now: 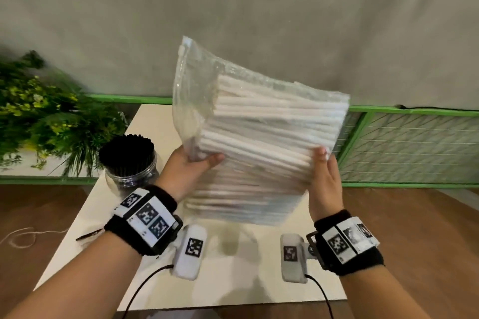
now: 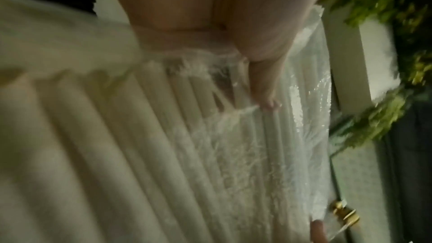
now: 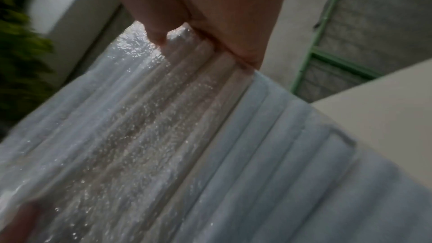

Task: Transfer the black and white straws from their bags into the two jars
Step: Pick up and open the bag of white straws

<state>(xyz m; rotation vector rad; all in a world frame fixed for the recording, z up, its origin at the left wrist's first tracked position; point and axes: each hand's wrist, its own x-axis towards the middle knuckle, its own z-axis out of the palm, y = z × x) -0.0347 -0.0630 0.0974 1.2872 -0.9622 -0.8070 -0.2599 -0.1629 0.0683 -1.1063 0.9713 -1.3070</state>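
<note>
I hold a clear plastic bag packed with white straws up over the table. My left hand grips its left side near the zip end, thumb on top of the plastic. My right hand holds the closed right end, thumb on the near face and fingers hidden behind. The straws lie roughly level in the bag. Both wrist views show the white straws under the wrinkled bag close up. A clear jar filled with black straws stands at the left of the table.
The cream table has a dark straw wrapper near its left edge. Green plants fill the left. A green-framed mesh fence runs behind. Wooden floor surrounds the table. No second jar is in sight.
</note>
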